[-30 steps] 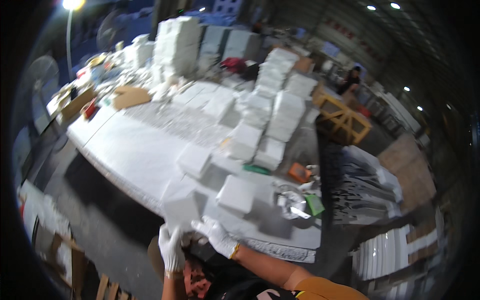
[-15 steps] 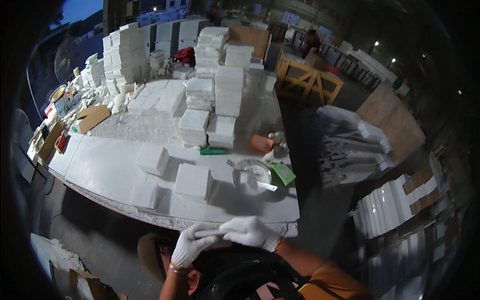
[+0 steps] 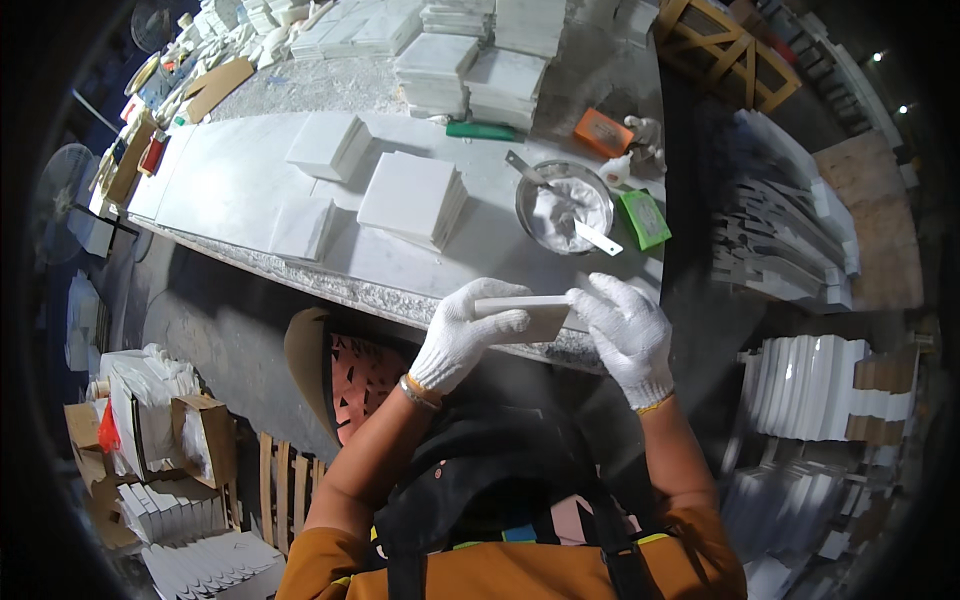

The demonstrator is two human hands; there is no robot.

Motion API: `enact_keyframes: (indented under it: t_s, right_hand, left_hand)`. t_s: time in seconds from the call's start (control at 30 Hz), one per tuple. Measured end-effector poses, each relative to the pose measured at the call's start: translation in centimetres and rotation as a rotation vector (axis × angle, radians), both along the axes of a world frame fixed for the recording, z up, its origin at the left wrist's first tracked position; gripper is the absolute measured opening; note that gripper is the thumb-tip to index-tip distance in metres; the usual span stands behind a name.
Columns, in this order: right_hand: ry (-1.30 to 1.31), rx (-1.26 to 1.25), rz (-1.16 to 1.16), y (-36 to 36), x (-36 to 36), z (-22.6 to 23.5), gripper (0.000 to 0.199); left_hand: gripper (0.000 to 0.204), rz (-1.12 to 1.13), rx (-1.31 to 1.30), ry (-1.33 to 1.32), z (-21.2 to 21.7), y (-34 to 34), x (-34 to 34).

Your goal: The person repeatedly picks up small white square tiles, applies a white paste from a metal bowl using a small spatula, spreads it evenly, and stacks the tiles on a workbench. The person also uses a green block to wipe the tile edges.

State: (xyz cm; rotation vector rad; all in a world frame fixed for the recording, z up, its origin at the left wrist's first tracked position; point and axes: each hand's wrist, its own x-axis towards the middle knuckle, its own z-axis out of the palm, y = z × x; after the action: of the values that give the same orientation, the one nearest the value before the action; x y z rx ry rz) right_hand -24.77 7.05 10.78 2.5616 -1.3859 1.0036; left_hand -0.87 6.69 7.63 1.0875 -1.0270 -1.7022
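Note:
Held just above the table's near edge is a thin white stone tile (image 3: 535, 321), seen nearly edge-on. My left hand (image 3: 460, 335), in a white knit glove, grips its left end with the thumb and fingers on either face. My right hand (image 3: 628, 335), gloved the same way, is at the tile's right end; its fingers are spread, with fingertips at or close to the corner. Beyond the hands stand a stack of square white tiles (image 3: 405, 195) and a steel bowl (image 3: 568, 208) of white paste with a scraper (image 3: 598, 238) in it.
Two smaller tile stacks (image 3: 322, 145) (image 3: 300, 228) sit to the left on the pale table (image 3: 215, 165). Right of the bowl lie a green packet (image 3: 645, 218) and an orange box (image 3: 602, 132). Taller tile piles (image 3: 505, 85) rise behind. Slabs (image 3: 800, 385) are stacked on the right.
My view has tilted down toward the table. The right hand has loosened from the tile and spread its fingers, while the left keeps hold; the tile is now farther forward from my body.

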Motion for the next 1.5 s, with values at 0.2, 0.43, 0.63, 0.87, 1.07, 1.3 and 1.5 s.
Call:
enact_keyframes:
  t_s: [0.2, 0.43, 0.63, 0.87, 1.07, 1.3, 1.5]
  right_hand:
    - [-0.258, 0.164, -0.102, 0.2, -1.9, -1.3, 0.035]
    - [-0.624, 0.673, -0.14, 0.1, 0.6, 0.0, 0.035]
    - [-0.581, 0.565, -0.094, -0.7, 3.5, -0.7, 0.037]
    - [-0.656, 0.659, -0.164, -0.7, 4.4, -0.6, 0.028]
    - [-0.747, 0.736, -0.175, -0.8, 3.8, 0.0, 0.025]
    - [-0.612, 0.469, -0.283, -2.3, 1.1, -0.1, 0.022]
    - [0.042, 0.215, -0.445, -5.9, -2.2, -0.8, 0.027]
  left_hand:
    - [0.038, -0.019, -0.059, -0.073, -0.7, -0.6, -0.4]
    - [0.036, 0.018, -0.032, -0.02, -1.7, -0.4, -0.4]
    - [0.035, 0.014, -0.078, -0.041, -2.1, -0.2, -0.1]
    - [0.035, 0.017, -0.011, -0.016, -1.6, -0.1, 0.4]
    - [0.035, 0.076, 0.141, 0.249, -2.4, -0.3, 0.4]
    - [0.036, 0.096, 0.237, 0.386, -3.6, -0.8, 0.1]
    - [0.036, 0.08, 0.27, 0.362, -3.9, -2.0, -0.2]
